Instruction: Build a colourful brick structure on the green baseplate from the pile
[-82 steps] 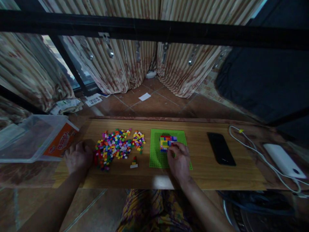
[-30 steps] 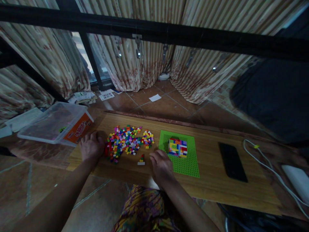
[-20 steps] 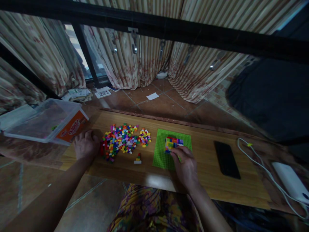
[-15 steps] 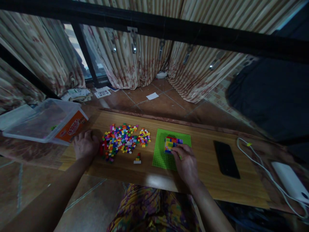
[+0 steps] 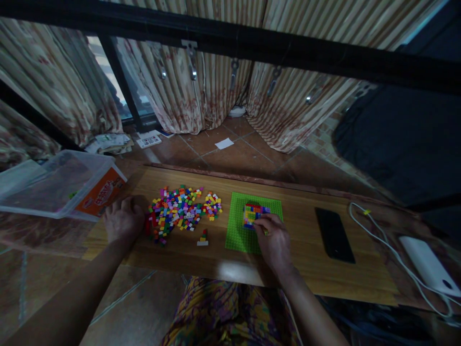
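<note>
My right hand [image 5: 274,241] is over the green baseplate [image 5: 236,235], thumb and forefinger pinched at the right side of a small multicoloured brick build [image 5: 252,211] standing on it. Whether a loose brick sits between those fingertips is hidden. A bit of yellow shows beneath the curled fingers. My left hand [image 5: 122,220] rests palm down on the wooden board [image 5: 230,274], fingers loosely extended and holding nothing, beside a spread of loose toy bricks [image 5: 176,209]. Red bricks lie close to its thumb. Nearer me is a little stack of bricks [image 5: 203,237] with a white piece at its front.
A clear plastic box [image 5: 65,166] with an orange label stands at the left end. To the right lie a black phone [image 5: 334,235], a white cable [image 5: 383,233] and a white power bank [image 5: 428,264]. A black rail [image 5: 230,36] crosses before striped curtains.
The whole view has shifted slightly. My right hand stays at the brick build with fingers pinched, and my left hand keeps its place beside the loose bricks.
</note>
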{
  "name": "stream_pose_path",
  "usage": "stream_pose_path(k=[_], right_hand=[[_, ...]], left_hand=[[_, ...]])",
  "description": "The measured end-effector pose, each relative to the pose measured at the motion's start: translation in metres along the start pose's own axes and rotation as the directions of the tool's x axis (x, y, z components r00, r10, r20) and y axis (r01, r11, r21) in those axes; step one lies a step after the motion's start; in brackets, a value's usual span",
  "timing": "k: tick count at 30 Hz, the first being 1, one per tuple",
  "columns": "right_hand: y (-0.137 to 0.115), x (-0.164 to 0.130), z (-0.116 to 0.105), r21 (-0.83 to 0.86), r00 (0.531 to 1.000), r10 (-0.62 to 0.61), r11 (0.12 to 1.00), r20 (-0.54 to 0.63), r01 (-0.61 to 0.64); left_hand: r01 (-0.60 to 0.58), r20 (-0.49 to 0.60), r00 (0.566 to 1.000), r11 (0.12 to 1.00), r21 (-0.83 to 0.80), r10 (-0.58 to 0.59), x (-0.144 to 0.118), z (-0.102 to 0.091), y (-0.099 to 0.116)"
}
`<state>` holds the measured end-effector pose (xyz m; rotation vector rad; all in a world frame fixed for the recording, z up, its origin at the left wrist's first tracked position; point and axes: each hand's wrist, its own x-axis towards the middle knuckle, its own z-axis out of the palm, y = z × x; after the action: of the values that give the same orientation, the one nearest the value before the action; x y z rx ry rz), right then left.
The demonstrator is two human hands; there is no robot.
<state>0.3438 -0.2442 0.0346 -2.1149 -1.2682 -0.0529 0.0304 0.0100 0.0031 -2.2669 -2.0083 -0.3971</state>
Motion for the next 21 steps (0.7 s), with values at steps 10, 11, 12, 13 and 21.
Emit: stream_pose_path(k=[10,11,12,13,21], right_hand=[[-0.004,-0.012,0.002,-0.155,0.992,-0.118,0.982,-0.042,0.110],[-0.004,-0.013,0.002,-0.160,0.991,-0.128,0.980,-0.044,0.120],[-0.005,-0.013,0.002,-0.161,0.990,-0.137,0.979,-0.045,0.128],[-0.005,-0.014,0.003,-0.159,0.988,-0.145,0.978,-0.047,0.136],[-0.002,-0.014,0.006,-0.123,0.991,-0.131,0.984,-0.006,0.129]], left_hand=[[-0.009,0.000,1.000,1.000,0.023,0.009,-0.001,-0.002,0.001],[-0.011,0.002,1.000,1.000,0.023,0.011,-0.001,-0.002,0.001],[-0.012,0.003,1.000,1.000,0.024,0.012,-0.001,-0.002,0.001],[-0.012,0.003,1.000,1.000,0.025,0.012,-0.001,-0.001,0.001],[-0.002,0.005,1.000,1.000,-0.008,0.002,-0.001,-0.001,0.000]])
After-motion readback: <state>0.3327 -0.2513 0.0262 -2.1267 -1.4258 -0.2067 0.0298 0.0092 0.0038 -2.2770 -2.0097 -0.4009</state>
